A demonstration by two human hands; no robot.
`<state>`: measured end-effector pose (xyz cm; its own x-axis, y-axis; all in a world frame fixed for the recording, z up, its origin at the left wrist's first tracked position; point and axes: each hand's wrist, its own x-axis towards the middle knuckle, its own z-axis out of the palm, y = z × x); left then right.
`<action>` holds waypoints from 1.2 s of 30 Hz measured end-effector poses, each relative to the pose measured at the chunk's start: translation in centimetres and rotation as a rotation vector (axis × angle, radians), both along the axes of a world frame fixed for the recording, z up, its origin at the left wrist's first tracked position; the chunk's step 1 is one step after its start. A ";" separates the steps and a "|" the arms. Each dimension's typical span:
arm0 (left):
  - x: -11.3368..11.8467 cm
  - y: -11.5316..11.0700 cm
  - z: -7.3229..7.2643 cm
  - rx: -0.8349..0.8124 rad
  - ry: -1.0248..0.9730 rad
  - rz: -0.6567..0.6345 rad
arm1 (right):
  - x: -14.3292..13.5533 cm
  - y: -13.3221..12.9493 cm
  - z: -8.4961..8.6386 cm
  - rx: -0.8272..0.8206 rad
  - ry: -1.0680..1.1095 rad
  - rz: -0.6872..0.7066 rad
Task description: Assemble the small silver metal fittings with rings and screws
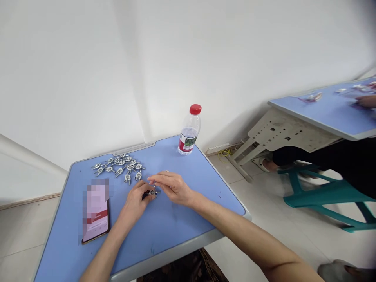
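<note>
My left hand (139, 197) is closed around a small silvery metal clamp-like part (153, 192), holding it low over the blue desk (188, 223). My right hand (173, 187) is just above and to the right of that part, its fingertips drawn together at the part's upper end. What those fingertips hold, if anything, is too small to make out. Beyond my left hand lies a loose group of several similar metal parts (120, 170), each with a stem sticking out.
A phone (95, 211) with a lit screen lies left of my left forearm. At the desk's back right corner stands a red-capped water bottle (188, 135). To the right, a person's hand (367, 102) rests over another desk (329, 107), with a green stool (323, 196) below.
</note>
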<state>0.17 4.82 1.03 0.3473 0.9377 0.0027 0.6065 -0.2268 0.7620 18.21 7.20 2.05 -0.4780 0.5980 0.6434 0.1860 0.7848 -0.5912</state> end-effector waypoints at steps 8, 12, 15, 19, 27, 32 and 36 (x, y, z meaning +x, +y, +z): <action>-0.1 0.0 -0.4 0.027 -0.015 -0.009 | -0.2 -0.3 0.3 -0.081 0.052 -0.111; 0.0 0.0 -0.5 0.041 -0.001 0.000 | -0.2 -0.5 0.4 -0.079 0.058 -0.141; 0.1 -0.1 -0.5 0.052 0.016 0.004 | -0.3 -0.6 0.2 -0.068 0.054 -0.154; -0.1 0.0 -0.4 0.048 0.024 -0.009 | -0.3 -0.5 0.0 -0.061 0.069 -0.150; -1.0 -0.2 0.5 -0.011 0.004 -0.049 | 0.1 -0.1 -0.3 -0.161 0.164 -0.205; -1.1 -0.3 0.7 0.004 0.010 -0.075 | 0.3 0.4 -0.2 -0.195 0.205 -0.259; -0.7 -0.3 0.4 0.056 0.046 -0.030 | 0.4 0.9 -0.4 -0.230 0.199 -0.297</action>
<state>-0.58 4.54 1.38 0.3762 0.9258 0.0379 0.6327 -0.2866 0.7194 18.64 8.05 1.70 -0.1435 0.8295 0.5398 0.2489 0.5581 -0.7916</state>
